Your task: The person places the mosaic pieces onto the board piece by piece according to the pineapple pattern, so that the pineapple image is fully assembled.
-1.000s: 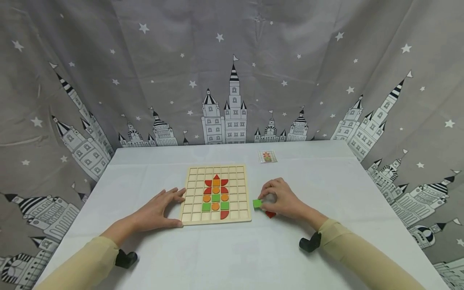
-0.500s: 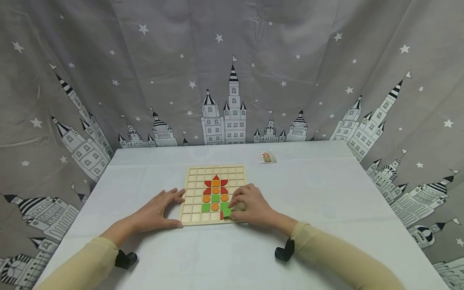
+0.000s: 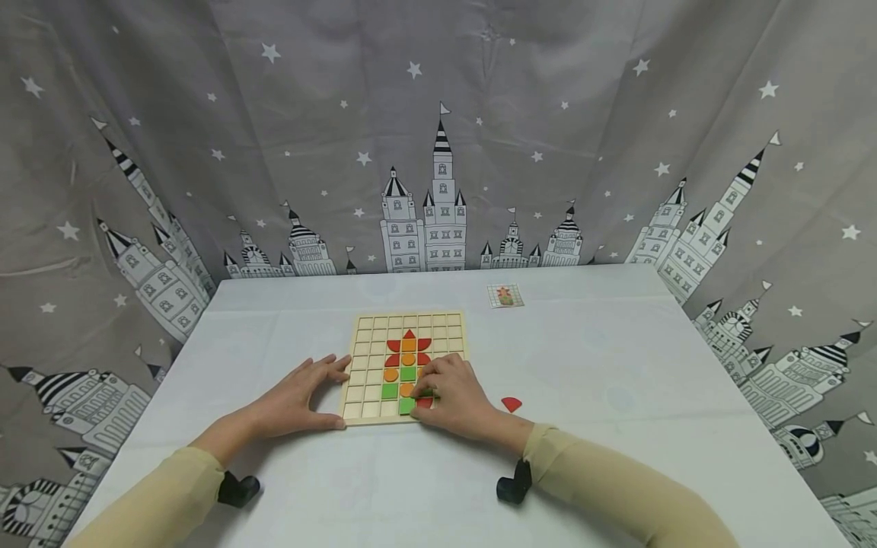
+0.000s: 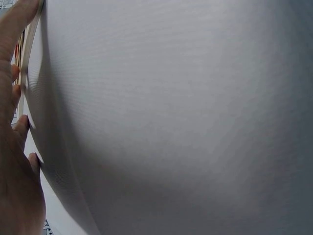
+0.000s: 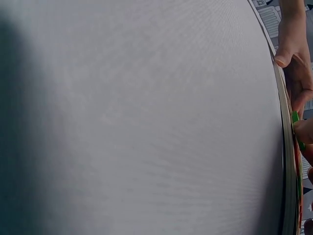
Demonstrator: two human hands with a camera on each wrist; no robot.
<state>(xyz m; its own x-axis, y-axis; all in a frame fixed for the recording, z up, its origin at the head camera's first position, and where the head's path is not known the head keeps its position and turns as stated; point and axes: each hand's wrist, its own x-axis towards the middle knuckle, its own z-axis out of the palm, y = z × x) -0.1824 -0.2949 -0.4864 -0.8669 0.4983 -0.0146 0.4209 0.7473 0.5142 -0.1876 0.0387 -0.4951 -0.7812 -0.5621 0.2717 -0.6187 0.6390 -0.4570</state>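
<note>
A wooden grid board [image 3: 366, 335] lies on the white table [image 3: 617, 358]. It carries a figure of red, orange and green pieces [image 3: 407, 359]. My left hand [image 3: 301, 396] rests flat beside the board, fingers against its left edge and thumb at the front left corner; the left wrist view shows the hand [image 4: 12, 161] along the board's edge [image 4: 29, 54]. My right hand [image 3: 448, 396] lies over the board's lower right part and pinches a green square block [image 3: 407, 406] down in the bottom row. In the right wrist view the green block [image 5: 295, 117] shows between the fingertips [image 5: 304, 131].
A red quarter-round piece [image 3: 511, 403] lies loose on the table right of the board. A small picture card [image 3: 505, 296] sits further back on the right. A grey star-and-castle curtain [image 3: 438, 137] hangs behind and around the table.
My right hand picked the green block off the table right of the board and carried it left onto the bottom row. The red piece it covered now lies exposed. The left hand stayed still.
</note>
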